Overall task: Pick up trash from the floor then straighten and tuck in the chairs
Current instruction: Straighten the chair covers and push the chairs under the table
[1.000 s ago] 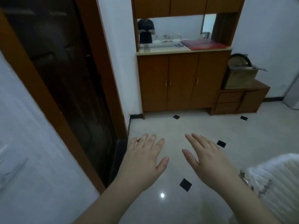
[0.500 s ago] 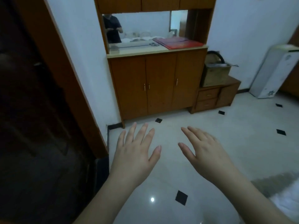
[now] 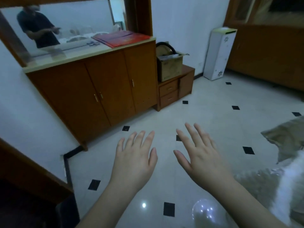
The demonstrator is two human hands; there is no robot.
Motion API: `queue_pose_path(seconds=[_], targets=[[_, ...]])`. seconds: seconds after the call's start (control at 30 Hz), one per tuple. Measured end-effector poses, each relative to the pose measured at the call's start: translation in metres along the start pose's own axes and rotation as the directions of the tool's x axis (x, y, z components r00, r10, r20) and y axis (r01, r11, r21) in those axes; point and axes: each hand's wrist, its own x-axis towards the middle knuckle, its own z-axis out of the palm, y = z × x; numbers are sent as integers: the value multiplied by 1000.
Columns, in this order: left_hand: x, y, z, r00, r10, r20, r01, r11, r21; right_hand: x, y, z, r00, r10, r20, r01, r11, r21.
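- Trash: none identifiable on the visible floor (image 3: pixel 205 99); the pale tiles carry only small black inset squares — these could, in my judgement, be mistaken for litter at a glance.
- Chairs: none in view. Where they stand cannot be told from here.
- Left hand (image 3: pixel 136 159): held out over the floor, palm down, fingers straight and spread, holding nothing.
- Right hand (image 3: pixel 199 156): likewise out and flat, fingers splayed, empty, just beside the left without touching it.
- Grey-and-white quilted fabric (image 3: pixel 286 162): at the right edge, blurred, near the right forearm. Risk: a reaching arm could snag or drag it.
- Wooden cabinet (image 3: pixel 92 96): ahead left, doors closed, red folders (image 3: pixel 121 37) on its counter. Risk: small litter at its foot or under its raised base could be missed.
- Cardboard box (image 3: pixel 171 66): open on the low drawer unit (image 3: pixel 174 89), apart from the floor — stored goods, probably, and wrongly binned if taken for trash.
- Tall white carton (image 3: pixel 218 53): upright against the far wall; easily toppled if brushed.
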Motion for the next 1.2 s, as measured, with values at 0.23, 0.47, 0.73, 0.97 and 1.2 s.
queue_pose_path(seconds=[0.23, 0.47, 0.73, 0.97, 1.2], targets=[[106, 28, 21, 992, 130, 6, -130, 991, 13, 76, 67, 17, 995, 96, 19, -97, 994, 55], [190, 36, 49, 973, 219, 70, -219, 976, -4, 132, 97, 41, 981, 192, 30, -193, 979, 60], [305, 17, 96, 953, 299, 46, -298, 954, -13, 222, 127, 83, 962, 263, 70, -263, 965, -1], [420, 16, 117, 903, 429, -25, -430, 903, -18, 293, 164, 96, 919, 391, 56, -387, 920, -61], [498, 85, 138, 774, 632, -21, -630, 768, -113, 314, 225, 99, 828, 561, 11, -558, 826, -77]])
